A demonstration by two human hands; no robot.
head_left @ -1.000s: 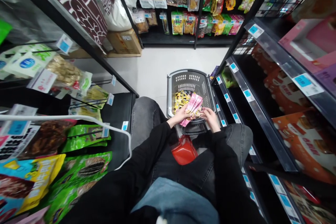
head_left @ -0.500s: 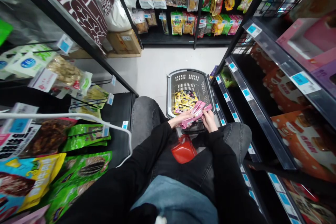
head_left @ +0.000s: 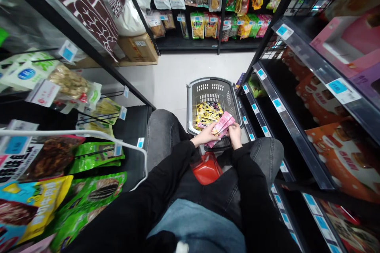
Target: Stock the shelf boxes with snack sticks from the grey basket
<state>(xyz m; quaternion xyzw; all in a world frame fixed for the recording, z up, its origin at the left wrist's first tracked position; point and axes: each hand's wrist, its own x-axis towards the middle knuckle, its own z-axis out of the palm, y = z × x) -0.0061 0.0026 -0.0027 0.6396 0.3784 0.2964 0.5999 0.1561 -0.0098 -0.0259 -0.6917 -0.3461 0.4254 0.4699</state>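
Observation:
Several narrow pink snack packets [head_left: 223, 123] are held between my two hands, over the near side of a grey shopping basket [head_left: 214, 87]. My left hand [head_left: 205, 135] grips the packets from the left. At their right side, my right hand [head_left: 235, 134] has its fingers closed on them. In the basket lies a pile of small yellow and black snack packets [head_left: 208, 114]. Between my legs is a red container [head_left: 207, 169] with a clear upper part, close below my hands.
Shelves [head_left: 303, 75] with orange and pink boxes rise on my right. Hanging snack bags [head_left: 95, 156] and a white bent rod or cable [head_left: 118, 141] are on my left. A back rack [head_left: 190, 45] and a cardboard box [head_left: 139, 49] stand beyond the pale floor [head_left: 175, 71].
The pink packets have shifted in my hands and now lie closer together, more upright. My right hand has drawn slightly left. The basket stays in place, with a slight shift of the view.

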